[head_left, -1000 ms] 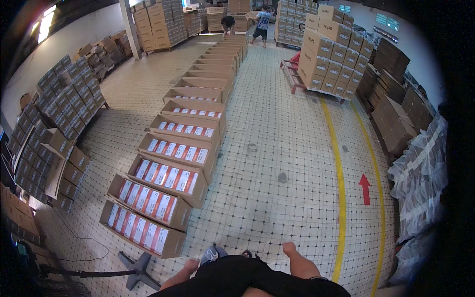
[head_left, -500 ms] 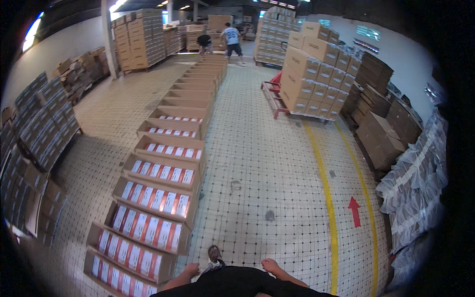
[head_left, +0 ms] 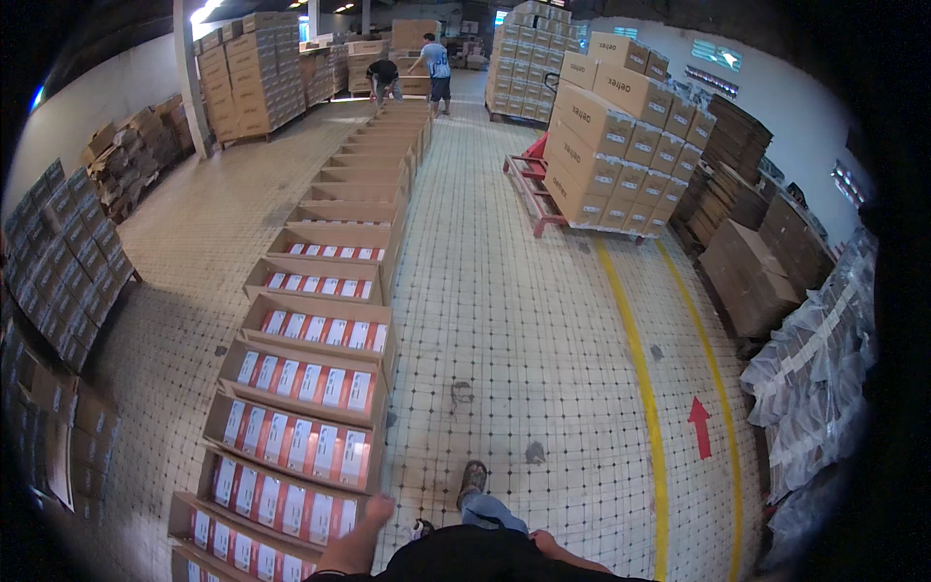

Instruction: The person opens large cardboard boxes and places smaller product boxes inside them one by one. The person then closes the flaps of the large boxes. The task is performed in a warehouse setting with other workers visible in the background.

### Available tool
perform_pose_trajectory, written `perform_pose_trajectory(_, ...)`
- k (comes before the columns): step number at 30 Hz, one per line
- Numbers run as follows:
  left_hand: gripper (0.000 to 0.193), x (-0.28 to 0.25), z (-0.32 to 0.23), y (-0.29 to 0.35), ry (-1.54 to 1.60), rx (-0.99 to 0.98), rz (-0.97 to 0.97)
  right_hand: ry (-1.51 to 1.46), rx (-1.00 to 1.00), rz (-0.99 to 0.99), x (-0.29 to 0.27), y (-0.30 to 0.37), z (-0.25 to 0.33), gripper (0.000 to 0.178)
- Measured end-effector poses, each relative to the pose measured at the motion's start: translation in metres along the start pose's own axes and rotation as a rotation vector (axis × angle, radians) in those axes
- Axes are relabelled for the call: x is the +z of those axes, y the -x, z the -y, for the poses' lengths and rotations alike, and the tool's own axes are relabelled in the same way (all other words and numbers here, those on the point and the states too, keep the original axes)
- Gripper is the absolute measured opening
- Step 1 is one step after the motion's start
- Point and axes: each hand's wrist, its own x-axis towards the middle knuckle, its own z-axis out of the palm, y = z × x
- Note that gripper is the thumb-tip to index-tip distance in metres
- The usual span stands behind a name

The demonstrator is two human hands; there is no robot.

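A long row of open brown cartons [head_left: 375, 456] runs along the floor on my left, away from me. The nearer ones hold red-and-white packs [head_left: 296, 441] standing side by side; the insides of the far cartons are hidden by their walls. My left hand [head_left: 378, 506] hangs loosely closed by the right edge of the near cartons, with nothing visible in it. Whether it touches a carton I cannot tell. My right hand [head_left: 545, 541] is low beside my dark shirt, fingers curled, and it appears to hold nothing.
Stacked cartons [head_left: 592, 145] stand on a red pallet jack [head_left: 531, 189] at the right. Beyond are flattened cardboard [head_left: 737, 262] and plastic-wrapped goods [head_left: 810, 335]. Two people [head_left: 436, 73] work at the row's far end. More carton stacks [head_left: 63, 257] line the left.
I have stepped forward along the row, and the cartons have come nearer. My left hand has swung forward, my right hand back and lower. One of my feet now shows further ahead.
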Motion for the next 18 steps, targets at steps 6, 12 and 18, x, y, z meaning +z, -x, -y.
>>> perform_pose_trajectory(6,0.049,0.026,-0.041,-0.008,0.487,-0.083,0.29,0.061,0.007,0.141,-0.035,-0.103,0.008,0.033)
perform_pose_trajectory(12,0.052,-0.066,-0.033,-0.066,-0.18,-0.1,0.142,0.36,-0.321,0.319,-0.13,-0.232,0.013,0.031)
perform_pose_trajectory(18,0.054,-0.148,-0.099,-0.174,0.002,-0.388,-0.005,-0.25,0.166,-0.108,-0.276,-0.362,0.066,0.039)
